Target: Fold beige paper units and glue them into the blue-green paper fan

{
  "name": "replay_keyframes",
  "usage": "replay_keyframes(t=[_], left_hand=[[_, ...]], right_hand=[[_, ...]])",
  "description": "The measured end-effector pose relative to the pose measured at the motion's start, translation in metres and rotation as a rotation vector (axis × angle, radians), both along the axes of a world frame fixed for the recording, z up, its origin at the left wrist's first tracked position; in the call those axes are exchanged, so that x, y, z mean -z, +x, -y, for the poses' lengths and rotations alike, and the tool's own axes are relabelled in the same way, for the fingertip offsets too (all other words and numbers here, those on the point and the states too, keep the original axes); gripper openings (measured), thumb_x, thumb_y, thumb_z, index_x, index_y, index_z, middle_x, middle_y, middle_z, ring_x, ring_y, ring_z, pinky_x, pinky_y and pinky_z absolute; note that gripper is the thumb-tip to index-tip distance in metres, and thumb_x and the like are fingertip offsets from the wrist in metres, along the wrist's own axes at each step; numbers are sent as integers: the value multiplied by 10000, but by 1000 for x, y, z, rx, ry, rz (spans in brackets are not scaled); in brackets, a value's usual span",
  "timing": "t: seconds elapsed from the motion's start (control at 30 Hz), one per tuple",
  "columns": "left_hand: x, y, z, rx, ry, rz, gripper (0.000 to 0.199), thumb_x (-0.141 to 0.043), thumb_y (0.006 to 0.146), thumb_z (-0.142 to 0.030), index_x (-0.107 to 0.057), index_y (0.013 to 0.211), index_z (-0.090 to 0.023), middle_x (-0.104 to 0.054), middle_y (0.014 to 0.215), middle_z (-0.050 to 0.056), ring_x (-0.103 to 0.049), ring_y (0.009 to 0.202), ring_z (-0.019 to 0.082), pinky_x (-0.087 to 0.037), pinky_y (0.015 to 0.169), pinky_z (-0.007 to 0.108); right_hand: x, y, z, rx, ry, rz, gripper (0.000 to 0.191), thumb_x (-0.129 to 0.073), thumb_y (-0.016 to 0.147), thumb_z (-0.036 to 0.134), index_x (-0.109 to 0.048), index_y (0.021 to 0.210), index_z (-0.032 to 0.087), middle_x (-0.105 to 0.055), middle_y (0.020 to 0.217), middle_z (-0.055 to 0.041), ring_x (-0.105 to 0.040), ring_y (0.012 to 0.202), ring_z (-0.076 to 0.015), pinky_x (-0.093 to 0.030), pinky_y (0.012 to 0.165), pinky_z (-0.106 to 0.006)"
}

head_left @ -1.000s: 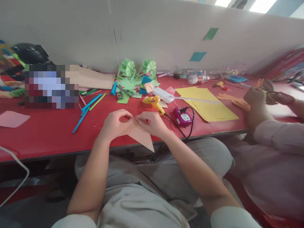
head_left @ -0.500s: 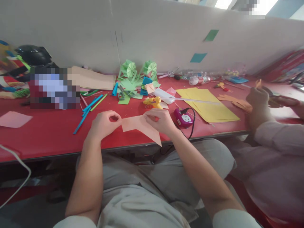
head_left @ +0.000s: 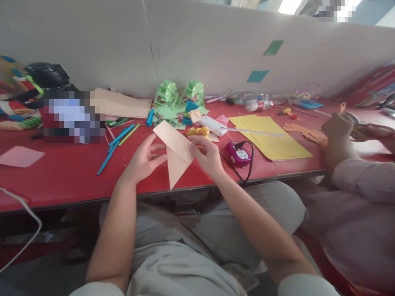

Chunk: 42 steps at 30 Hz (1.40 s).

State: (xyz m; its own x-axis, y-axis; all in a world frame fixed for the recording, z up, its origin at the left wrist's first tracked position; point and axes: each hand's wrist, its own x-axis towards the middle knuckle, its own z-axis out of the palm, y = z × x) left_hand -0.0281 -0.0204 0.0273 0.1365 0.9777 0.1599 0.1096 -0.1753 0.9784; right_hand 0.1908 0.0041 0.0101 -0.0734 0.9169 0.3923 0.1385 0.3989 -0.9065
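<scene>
Red tabletop (head_left: 64, 181) against a grey wall (head_left: 92, 41), cluttered with craft stuff. Right hand (head_left: 210, 155) pinches a folded peach paper (head_left: 178, 150) at its right side, thumb on the near face. Left hand (head_left: 142, 161) is half open, fingers loosely curved and spread, at the paper's left edge; can't tell how firmly it touches, if at all. Paper is held up between the two hands over the table's near edge, one long flap slanting to upper left, a pointed corner hanging down.

Just behind the right hand: yellow glue gun (head_left: 194, 132), partly hidden. To its right, purple power socket (head_left: 239, 154) with a black cable (head_left: 252, 153) plugged in, then overlapping yellow sheets (head_left: 277, 137). Left of the left hand: blue strips (head_left: 105, 161), one green strip (head_left: 129, 134), further off a pink sheet (head_left: 21, 156).

Farther back: two green folded paper models (head_left: 167, 91) near the wall, brown sheets (head_left: 123, 104) to their left, plastic bottle (head_left: 259, 105) to their right. Green square (head_left: 274, 47) and teal square (head_left: 258, 76) on the wall. Far right, co-worker's hands (head_left: 338, 128) near orange paper pieces (head_left: 304, 132); what they hold is unclear.
</scene>
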Motion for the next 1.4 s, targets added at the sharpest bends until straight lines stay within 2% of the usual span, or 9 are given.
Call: replay_keyframes(t=[0.1, 0.27, 0.37, 0.5, 0.57, 0.77, 0.9, 1.07, 1.4], left_hand=[[4, 4, -3, 12, 55, -33, 781, -718, 787, -327, -383, 1489, -266, -677, 1243, 127, -717, 992, 255, -617, 760, 339], [7, 7, -6, -31, 166, -99, 497, -656, 775, -216, -592, 1267, -205, -644, 1302, 111, -598, 1251, 289, -585, 907, 347], [6, 7, -8, -73, 91, 2, 433, -666, 762, -252, -599, 1184, -180, -658, 1266, 117, -644, 1160, 295, -596, 850, 361], [8, 2, -11, -137, -12, 241, 532, -616, 833, -454, -521, 1284, -188, -673, 1202, 118, -703, 956, 255, -601, 731, 355], [9, 0, -11, -188, 9, 196, 541, -672, 816, -509, -571, 1235, -181, -694, 1129, 105, -699, 921, 239, -582, 711, 315], [8, 2, -6, -272, 34, -124, 393, -837, 679, -473, -696, 819, -134, -711, 793, 54, -659, 735, 220, -491, 579, 261], [6, 9, -3, -202, 7, -73, 356, -850, 674, -435, -731, 829, -137, -736, 813, 63, -681, 761, 231, -513, 604, 273], [5, 19, -2, -85, -45, 19, 312, -871, 652, -362, -753, 839, -142, -749, 832, 72, -696, 773, 233, -537, 634, 286], [7, 33, -1, -216, 7, 62, 253, -853, 654, -321, -667, 641, -149, -606, 628, -1, -578, 588, 141, -434, 508, 226]], right_hand=[[4, -3, 0, -23, -28, 4, 298, -621, 876, 411, -695, 1069, 196, -716, 1063, -92, -644, 955, -209, -542, 743, -311], [2, -7, 3, -109, -31, -48, 281, -641, 873, 401, -677, 1043, 180, -705, 1077, -93, -657, 972, -198, -550, 786, -304], [3, -6, 1, -147, -25, -76, 256, -628, 874, 369, -668, 1046, 184, -706, 1079, -86, -663, 935, -187, -548, 777, -306], [6, -2, -2, -172, 15, -60, 238, -629, 850, 302, -680, 1045, 176, -715, 951, -64, -661, 824, -176, -528, 709, -302], [5, -2, -1, -198, 13, -35, 228, -637, 835, 270, -689, 1034, 171, -717, 910, -56, -665, 809, -175, -525, 714, -302], [-2, -4, 4, -255, 17, 143, 180, -619, 866, 268, -718, 965, 155, -721, 835, -45, -633, 738, -152, -491, 687, -284], [-5, -4, 2, -281, 2, 224, 196, -620, 892, 324, -697, 829, 155, -699, 778, -32, -586, 688, -132, -449, 642, -264], [-4, -5, 1, -303, -16, 210, 212, -637, 880, 367, -651, 843, 159, -650, 772, -16, -550, 686, -125, -429, 634, -254], [-10, -5, 3, -383, 12, 163, 165, -558, 867, 285, -542, 739, 182, -512, 671, 32, -460, 631, -111, -362, 600, -250]])
